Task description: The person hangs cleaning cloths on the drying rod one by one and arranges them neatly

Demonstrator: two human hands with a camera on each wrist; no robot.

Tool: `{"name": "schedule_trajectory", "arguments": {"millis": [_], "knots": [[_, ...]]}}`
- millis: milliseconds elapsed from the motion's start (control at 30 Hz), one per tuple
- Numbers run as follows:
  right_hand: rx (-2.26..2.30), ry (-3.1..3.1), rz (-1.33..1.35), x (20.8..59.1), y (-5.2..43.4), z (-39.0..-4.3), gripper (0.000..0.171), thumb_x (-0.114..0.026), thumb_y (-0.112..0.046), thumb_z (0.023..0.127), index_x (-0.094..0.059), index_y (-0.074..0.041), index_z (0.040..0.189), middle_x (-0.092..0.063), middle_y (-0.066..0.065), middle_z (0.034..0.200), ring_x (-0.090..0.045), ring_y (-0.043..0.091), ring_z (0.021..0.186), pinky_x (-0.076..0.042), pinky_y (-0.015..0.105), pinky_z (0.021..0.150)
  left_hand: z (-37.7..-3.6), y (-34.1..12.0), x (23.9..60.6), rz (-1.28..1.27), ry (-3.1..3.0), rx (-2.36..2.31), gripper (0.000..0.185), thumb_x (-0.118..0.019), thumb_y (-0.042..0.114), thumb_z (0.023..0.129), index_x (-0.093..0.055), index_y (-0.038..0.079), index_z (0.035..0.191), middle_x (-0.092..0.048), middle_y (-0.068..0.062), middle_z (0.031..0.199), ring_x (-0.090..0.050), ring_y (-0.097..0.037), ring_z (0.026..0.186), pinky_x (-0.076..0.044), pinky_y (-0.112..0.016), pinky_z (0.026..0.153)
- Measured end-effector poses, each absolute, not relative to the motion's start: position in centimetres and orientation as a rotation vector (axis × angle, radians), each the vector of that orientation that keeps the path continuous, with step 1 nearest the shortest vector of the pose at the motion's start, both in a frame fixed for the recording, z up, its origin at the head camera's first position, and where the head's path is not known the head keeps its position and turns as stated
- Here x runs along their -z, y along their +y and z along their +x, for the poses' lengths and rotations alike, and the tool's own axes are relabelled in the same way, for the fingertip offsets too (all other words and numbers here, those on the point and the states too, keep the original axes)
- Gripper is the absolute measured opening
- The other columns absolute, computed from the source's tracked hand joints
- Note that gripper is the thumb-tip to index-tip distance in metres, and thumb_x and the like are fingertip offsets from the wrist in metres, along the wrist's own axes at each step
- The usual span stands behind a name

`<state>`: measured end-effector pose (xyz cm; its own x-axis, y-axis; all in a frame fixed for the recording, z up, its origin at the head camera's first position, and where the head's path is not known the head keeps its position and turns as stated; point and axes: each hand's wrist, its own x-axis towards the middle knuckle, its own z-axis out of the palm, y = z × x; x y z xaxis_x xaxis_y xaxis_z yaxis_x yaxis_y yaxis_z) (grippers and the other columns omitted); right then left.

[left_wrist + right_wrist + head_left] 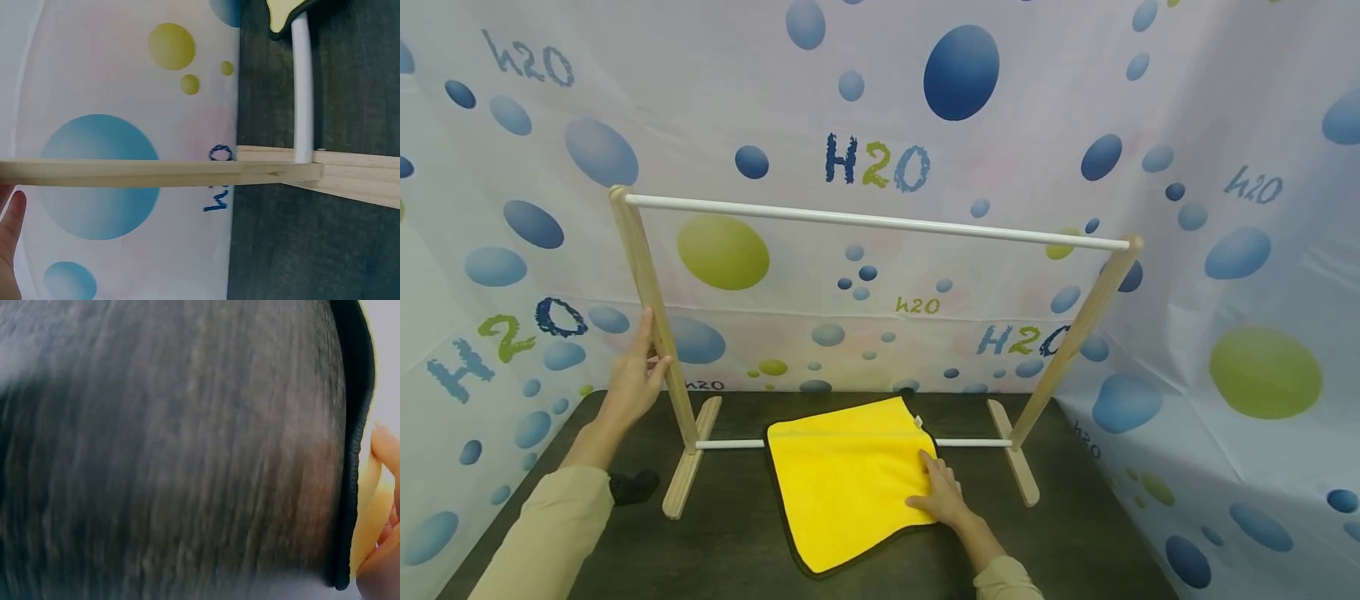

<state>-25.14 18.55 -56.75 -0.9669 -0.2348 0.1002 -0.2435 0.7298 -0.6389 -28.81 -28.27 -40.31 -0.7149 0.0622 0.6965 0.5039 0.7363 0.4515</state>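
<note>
Head view shows a yellow cloth [842, 483] with dark trim laid across the lower bar [733, 444] of a wooden rack [655, 317], about midway between the left and right edges of the bench [715, 542]; one far corner is brought near the back edge. The step in hand is judged to be the handling of the cloth while the rack is steadied. For the next move, a firmer hold on the trimmed edge seems to be called for, and care that the light frame is not tipped.

The cloth is found directly under the right hand [940, 492], which is rested on its right-hand part with thumb and forefinger spread; whether any fabric is pinched cannot be told. The left hand [632, 379], well apart from the cloth, is set against the left upright with its forefinger extended.
</note>
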Motion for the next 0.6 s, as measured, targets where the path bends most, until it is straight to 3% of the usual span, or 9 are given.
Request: {"name": "schedule_trajectory", "arguments": {"millis": [167,333,600], "knots": [[-1.067,-2.794,0.326,57.2,18.0,-25.4,0.06,-0.075,-0.013,0.07,-0.047,0.003,0.12,-0.048,0.003,0.086,-0.046,0.016,0.076,-0.037,0.03,0.065,-28.7,-28.1,40.7,-0.39,-2.262,0.852,0.086,-0.052,-0.02,0.08,-0.004,0.007,0.147,-0.046,-0.043,0.106,-0.052,-0.058,0.088,-0.047,-0.06,0.064],[-1.109,-2.707,0.232,57.5,17.5,-25.4,0.045,-0.073,-0.006,0.07,-0.053,0.002,0.109,-0.051,0.002,0.077,-0.048,0.016,0.068,-0.042,0.029,0.06,-28.7,-27.9,40.7,-0.374,-2.261,0.855,0.087,-0.051,-0.02,0.081,-0.004,0.008,0.147,-0.047,-0.043,0.104,-0.052,-0.058,0.088,-0.047,-0.06,0.064],[-1.264,-2.448,0.41,57.8,17.8,-25.5,0.027,-0.067,-0.02,0.081,-0.06,-0.002,0.099,-0.06,0.007,0.077,-0.055,0.017,0.069,-0.048,0.033,0.059,-28.6,-27.7,40.7,-0.351,-2.28,0.874,0.086,-0.05,-0.02,0.081,-0.002,0.009,0.147,-0.047,-0.044,0.105,-0.051,-0.059,0.09,-0.046,-0.061,0.065]]}}
